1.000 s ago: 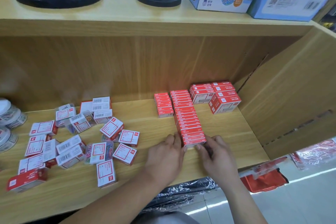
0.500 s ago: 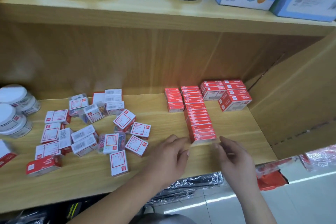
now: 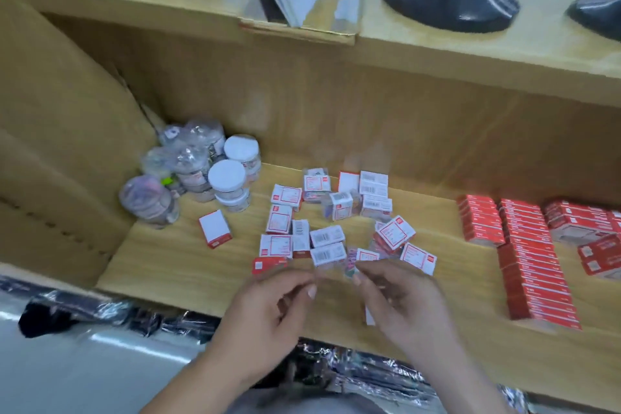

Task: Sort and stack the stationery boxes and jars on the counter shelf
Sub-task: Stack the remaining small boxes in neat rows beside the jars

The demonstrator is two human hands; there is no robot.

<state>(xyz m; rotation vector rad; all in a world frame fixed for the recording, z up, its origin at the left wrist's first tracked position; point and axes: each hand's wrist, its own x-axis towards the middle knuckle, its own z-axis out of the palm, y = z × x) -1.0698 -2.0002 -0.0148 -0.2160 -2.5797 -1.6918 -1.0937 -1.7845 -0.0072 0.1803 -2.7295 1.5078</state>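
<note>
Both my hands hover at the near edge of the heap of small boxes (image 3: 331, 225), which lie face up, face down and tilted on the shelf (image 3: 188, 272). They are the unsorted part, so that is where I work. My left hand (image 3: 272, 309) is loosely curled, thumb near forefinger, with nothing in it. I judge it is waiting to take the next box.

My right hand (image 3: 403, 306) reaches to a clear little box (image 3: 351, 265) with coloured contents at the heap's near edge. Its fingertips are at that box, but blur hides whether they pinch it or only touch it, so I cannot tell.

Right of the heap stand the red boxes (image 3: 534, 265). They are packed side against side in straight rows, which I take for the finished sort.

Left of the heap and further back, the jars (image 3: 228, 178) huddle in the corner, some in clear wrap, not yet ordered. A lone box (image 3: 215, 228) lies between the heap and the jars.
</note>
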